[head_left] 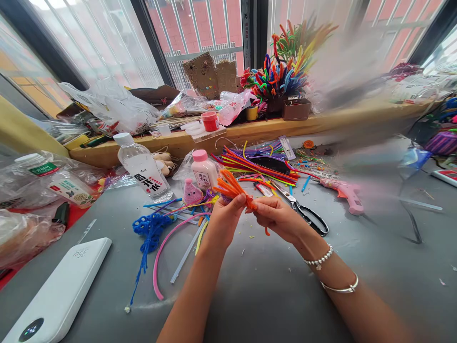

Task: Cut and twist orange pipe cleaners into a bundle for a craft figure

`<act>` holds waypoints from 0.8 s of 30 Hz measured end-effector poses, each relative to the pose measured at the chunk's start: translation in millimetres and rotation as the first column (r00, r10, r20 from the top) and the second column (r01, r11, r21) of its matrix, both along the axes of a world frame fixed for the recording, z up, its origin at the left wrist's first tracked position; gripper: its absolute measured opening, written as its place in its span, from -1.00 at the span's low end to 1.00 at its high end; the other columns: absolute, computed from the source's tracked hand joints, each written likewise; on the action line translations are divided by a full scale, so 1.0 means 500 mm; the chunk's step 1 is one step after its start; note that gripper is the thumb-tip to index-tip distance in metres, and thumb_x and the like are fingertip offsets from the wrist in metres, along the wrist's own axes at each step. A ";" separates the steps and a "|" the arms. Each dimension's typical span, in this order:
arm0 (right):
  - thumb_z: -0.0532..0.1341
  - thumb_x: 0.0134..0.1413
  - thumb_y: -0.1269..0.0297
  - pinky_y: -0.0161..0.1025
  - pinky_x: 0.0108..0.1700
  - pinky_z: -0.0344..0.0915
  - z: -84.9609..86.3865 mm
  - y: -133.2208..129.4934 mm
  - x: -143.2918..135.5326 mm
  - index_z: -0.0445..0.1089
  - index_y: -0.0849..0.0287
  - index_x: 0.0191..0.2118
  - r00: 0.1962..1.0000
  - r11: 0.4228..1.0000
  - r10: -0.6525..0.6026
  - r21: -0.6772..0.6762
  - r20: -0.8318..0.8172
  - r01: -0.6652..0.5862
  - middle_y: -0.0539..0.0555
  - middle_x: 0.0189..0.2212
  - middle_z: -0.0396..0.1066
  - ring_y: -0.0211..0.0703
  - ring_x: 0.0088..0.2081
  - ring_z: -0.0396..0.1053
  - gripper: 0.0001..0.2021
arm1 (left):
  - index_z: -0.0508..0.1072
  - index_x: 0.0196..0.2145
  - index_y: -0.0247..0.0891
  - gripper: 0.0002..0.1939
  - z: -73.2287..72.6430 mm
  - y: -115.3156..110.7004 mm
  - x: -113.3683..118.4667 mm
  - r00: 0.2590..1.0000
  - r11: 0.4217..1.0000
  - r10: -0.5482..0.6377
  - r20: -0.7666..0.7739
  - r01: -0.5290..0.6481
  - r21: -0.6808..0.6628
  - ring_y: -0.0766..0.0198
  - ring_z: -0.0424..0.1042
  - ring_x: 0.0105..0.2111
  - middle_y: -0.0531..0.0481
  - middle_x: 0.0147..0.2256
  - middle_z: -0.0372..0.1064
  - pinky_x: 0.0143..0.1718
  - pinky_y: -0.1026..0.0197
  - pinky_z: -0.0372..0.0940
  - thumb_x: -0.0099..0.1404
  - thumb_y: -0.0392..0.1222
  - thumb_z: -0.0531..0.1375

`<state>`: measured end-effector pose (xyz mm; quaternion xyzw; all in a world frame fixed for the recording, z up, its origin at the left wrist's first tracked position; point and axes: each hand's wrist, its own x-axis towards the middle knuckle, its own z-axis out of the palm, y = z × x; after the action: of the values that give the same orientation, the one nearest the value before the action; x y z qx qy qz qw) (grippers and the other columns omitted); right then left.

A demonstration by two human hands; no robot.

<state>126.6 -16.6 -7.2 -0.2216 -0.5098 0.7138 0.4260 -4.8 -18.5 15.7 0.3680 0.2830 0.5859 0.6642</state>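
A bundle of orange pipe cleaners (228, 183), bent into loops at its upper end, is held over the middle of the table. My left hand (228, 212) is closed around it, thumb on top. My right hand (273, 214) pinches the bundle's lower end, where a short orange tail hangs down. Just behind stand a pink-capped bottle (204, 170) and a small pink crocheted figure (193, 191). Black-handled scissors (303, 209) lie beyond my right hand. To the left rest a blue crocheted piece (150, 231) and a curved pink pipe cleaner (160, 257).
A clear water bottle (144, 166) and a white power bank (60, 295) stand or lie at left. A pink glue gun (344, 193) lies at right. Behind are loose colored pipe cleaners (260, 166) and a cluttered wooden ledge (250, 129). Part of the right side is blurred.
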 end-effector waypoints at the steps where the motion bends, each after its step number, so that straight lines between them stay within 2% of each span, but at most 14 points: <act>1: 0.19 -0.09 0.12 -0.35 -0.63 -0.31 0.001 -0.001 0.000 0.41 0.24 -0.44 1.000 1.000 -0.010 0.006 0.012 0.009 -0.17 -0.72 -0.15 -0.43 -0.67 -0.23 -0.75 | 0.44 -0.61 -0.31 -0.80 0.000 0.000 0.000 1.000 1.000 0.005 -0.002 -0.005 0.002 0.43 0.28 -0.54 0.06 -0.59 0.37 -0.28 0.25 0.20 -0.18 -0.15 0.33; 6: 0.19 -0.09 0.12 -0.38 -0.65 -0.25 0.006 -0.005 0.002 0.43 0.22 -0.45 0.993 0.995 -0.088 0.049 0.078 0.084 -0.16 -0.72 -0.15 -0.43 -0.67 -0.20 -0.76 | 0.44 -0.62 -0.33 -0.81 -0.001 0.000 0.002 1.000 0.999 0.024 -0.020 -0.023 0.042 0.42 0.28 -0.55 0.07 -0.61 0.34 -0.38 0.29 0.20 -0.15 -0.15 0.32; 10: 0.18 -0.09 0.12 -0.38 -0.64 -0.20 0.010 -0.008 0.000 0.45 0.22 -0.44 0.974 0.981 -0.179 0.107 0.139 0.165 -0.15 -0.73 -0.12 -0.41 -0.65 -0.17 -0.75 | 0.44 -0.62 -0.33 -0.82 -0.002 0.001 0.004 0.996 0.996 0.082 -0.024 -0.081 0.029 0.42 0.29 -0.55 0.08 -0.62 0.34 -0.34 0.27 0.22 -0.16 -0.17 0.32; 19: 0.17 -0.09 0.09 -0.35 -0.59 -0.11 0.017 -0.013 -0.006 0.48 0.18 -0.44 0.908 0.914 -0.356 0.286 0.222 0.288 -0.10 -0.73 -0.03 -0.37 -0.63 -0.10 -0.73 | 0.45 -0.59 -0.29 -0.86 -0.005 0.004 0.006 0.986 0.987 0.162 -0.047 -0.161 0.008 0.42 0.32 -0.52 0.11 -0.59 0.36 -0.37 0.31 0.20 -0.15 -0.20 0.32; 24: 0.13 -0.05 0.10 -0.36 -0.55 0.00 0.014 -0.012 -0.010 0.48 0.17 -0.36 0.859 0.866 -0.438 0.382 0.266 0.323 -0.03 -0.63 0.22 -0.34 -0.58 0.03 -0.71 | 0.46 -0.53 -0.26 -0.90 -0.008 0.004 0.009 0.967 0.970 0.244 -0.075 -0.242 0.037 0.42 0.34 -0.50 0.11 -0.56 0.39 -0.37 0.32 0.20 -0.09 -0.23 0.29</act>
<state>121.8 -22.9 0.1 -0.3674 -0.6316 0.4703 0.4949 -0.5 -16.4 11.5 0.3625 0.3441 0.6517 0.5705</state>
